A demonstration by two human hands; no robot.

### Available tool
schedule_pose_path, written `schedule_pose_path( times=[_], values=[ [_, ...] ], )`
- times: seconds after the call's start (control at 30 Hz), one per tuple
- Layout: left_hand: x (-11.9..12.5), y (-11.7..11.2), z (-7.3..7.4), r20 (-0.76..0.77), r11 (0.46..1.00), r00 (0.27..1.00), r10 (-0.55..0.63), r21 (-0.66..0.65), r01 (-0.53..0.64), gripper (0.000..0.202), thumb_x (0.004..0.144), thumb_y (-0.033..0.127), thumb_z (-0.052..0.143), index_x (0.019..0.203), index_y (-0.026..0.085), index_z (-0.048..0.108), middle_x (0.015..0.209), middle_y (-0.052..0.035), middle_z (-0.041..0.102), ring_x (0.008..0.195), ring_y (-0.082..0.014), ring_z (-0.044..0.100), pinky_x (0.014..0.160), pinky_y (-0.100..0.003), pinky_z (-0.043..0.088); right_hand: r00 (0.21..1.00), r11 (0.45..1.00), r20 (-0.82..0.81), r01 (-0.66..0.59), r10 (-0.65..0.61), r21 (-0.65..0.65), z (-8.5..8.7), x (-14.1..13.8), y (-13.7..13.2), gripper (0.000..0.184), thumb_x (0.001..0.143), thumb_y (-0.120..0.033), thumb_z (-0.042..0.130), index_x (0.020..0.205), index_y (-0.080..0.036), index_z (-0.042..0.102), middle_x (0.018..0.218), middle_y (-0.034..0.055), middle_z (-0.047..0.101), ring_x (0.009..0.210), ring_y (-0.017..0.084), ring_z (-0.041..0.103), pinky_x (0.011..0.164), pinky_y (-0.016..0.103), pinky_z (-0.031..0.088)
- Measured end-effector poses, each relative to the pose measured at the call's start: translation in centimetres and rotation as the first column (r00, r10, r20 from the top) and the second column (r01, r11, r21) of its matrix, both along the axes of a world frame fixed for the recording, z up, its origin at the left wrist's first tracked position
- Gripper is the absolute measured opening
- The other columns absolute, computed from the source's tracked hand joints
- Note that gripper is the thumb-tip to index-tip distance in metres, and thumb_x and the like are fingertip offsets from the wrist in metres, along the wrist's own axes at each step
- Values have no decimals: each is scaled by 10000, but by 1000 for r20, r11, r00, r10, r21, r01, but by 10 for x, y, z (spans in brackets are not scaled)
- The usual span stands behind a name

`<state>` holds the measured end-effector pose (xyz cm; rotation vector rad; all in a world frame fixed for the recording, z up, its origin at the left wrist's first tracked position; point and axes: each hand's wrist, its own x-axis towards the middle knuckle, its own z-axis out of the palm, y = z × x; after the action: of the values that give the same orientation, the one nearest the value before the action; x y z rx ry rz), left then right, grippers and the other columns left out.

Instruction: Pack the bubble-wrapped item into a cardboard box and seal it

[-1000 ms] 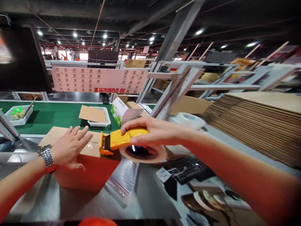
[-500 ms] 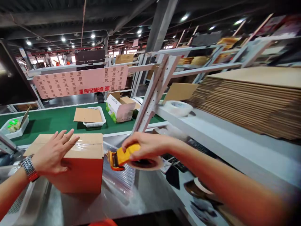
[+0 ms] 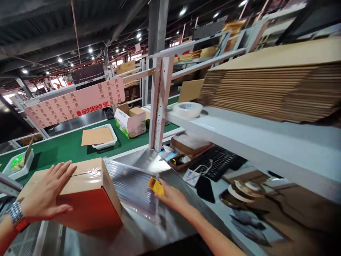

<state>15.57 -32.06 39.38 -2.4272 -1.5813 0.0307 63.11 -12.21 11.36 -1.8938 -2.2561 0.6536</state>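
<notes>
My left hand (image 3: 46, 193) lies flat, fingers spread, on the top of a closed cardboard box (image 3: 87, 199) with an orange side. Clear tape runs from the box's seam across the steel table (image 3: 138, 231) toward my right hand (image 3: 172, 197). That hand is low over the table, closed around a yellow tape dispenser (image 3: 156, 186), of which only the front tip shows. The tape strip (image 3: 133, 185) between box and dispenser is stretched out and shiny.
A green conveyor belt (image 3: 66, 149) runs behind, carrying a white basket (image 3: 102, 140), an open carton (image 3: 130, 121) and a tray of bottles (image 3: 17, 165). To the right, a white shelf (image 3: 239, 133) holds a tape roll (image 3: 188, 109) and stacked flat cardboard (image 3: 269, 85); a keyboard (image 3: 215, 161) lies beneath.
My right hand has pulled the dispenser off the box, down and to the right, drawing out a long strip of tape. The left hand stayed on the box. The view swung right.
</notes>
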Motion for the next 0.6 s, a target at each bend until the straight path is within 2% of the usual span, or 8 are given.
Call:
schedule_pose_path(
  times=[0.1, 0.2, 0.3, 0.37, 0.43, 0.5, 0.57, 0.6],
  values=[
    [1, 9, 11, -21, 1000, 1000, -7, -28, 7, 1230, 929, 790, 687, 1826, 318, -9, 1792, -220, 417, 1580, -493, 494, 1293, -725, 382, 976, 977, 57, 207, -209, 48, -65, 32, -10, 722, 1058, -365, 567, 1690, -46, 425, 1264, 320, 786, 1099, 457, 818, 950, 543, 620],
    [9, 15, 22, -36, 996, 998, 46, -69, -48, 1195, 923, 786, 689, 1828, 284, 94, 1699, -230, 523, 1456, -453, 618, 1264, -676, 440, 970, 975, 105, 219, -221, 23, -125, 47, -28, 662, 1060, -245, 460, 1680, -15, 435, 1229, 334, 771, 1105, 456, 805, 963, 567, 621],
    [23, 17, 26, -46, 995, 996, 70, -63, -73, 1190, 894, 807, 702, 1812, 233, 209, 1606, -230, 601, 1362, -438, 681, 1269, -681, 429, 972, 975, 86, 215, -220, 63, -152, 49, -40, 608, 1001, -200, 488, 1590, -91, 587, 1289, 325, 750, 1240, 485, 738, 1045, 610, 596],
    [34, 18, 24, -49, 999, 998, 31, -31, -33, 1231, 879, 832, 700, 1803, 181, 213, 1630, -256, 579, 1434, -465, 630, 1288, -685, 403, 952, 938, -51, 306, -302, 162, -143, 37, -43, 625, 982, -268, 539, 1582, -101, 591, 1437, 347, 680, 1398, 532, 636, 1155, 675, 528],
    [46, 19, 20, -54, 1000, 998, -13, -4, 13, 1272, 883, 848, 685, 1805, 149, 157, 1699, -281, 511, 1525, -484, 550, 1297, -674, 395, 885, 892, -333, 404, -325, 202, -110, 10, -45, 748, 997, -397, 557, 1666, -73, 470, 1645, 350, 522, 1590, 538, 449, 1296, 701, 395],
    [57, 19, 18, -56, 1000, 998, -28, 2, 28, 1279, 895, 842, 674, 1809, 148, 111, 1742, -283, 463, 1559, -485, 516, 1299, -662, 397, 741, 933, -657, 322, -141, 163, -58, -32, -49, 855, 1039, -553, 520, 1766, -156, 308, 1814, 231, 355, 1709, 454, 281, 1393, 663, 260],
    [67, 19, 17, -55, 1000, 998, -17, -10, 17, 1264, 895, 825, 685, 1807, 149, 129, 1749, -280, 457, 1561, -485, 516, 1297, -656, 402, 522, 956, -834, 110, 178, 272, 1, -83, -57, 847, 1096, -670, 400, 1813, -270, 192, 1900, 77, 200, 1766, 351, 128, 1441, 596, 119],
    [71, 17, 17, -54, 1000, 998, -10, -22, 9, 1263, 882, 811, 707, 1802, 144, 156, 1745, -281, 462, 1558, -486, 518, 1295, -652, 409, 406, 933, -856, 23, 319, 358, 28, -110, -61, 865, 1096, -727, 349, 1823, -321, 118, 1919, 12, 113, 1775, 324, 62, 1445, 575, 76]
  ],
)
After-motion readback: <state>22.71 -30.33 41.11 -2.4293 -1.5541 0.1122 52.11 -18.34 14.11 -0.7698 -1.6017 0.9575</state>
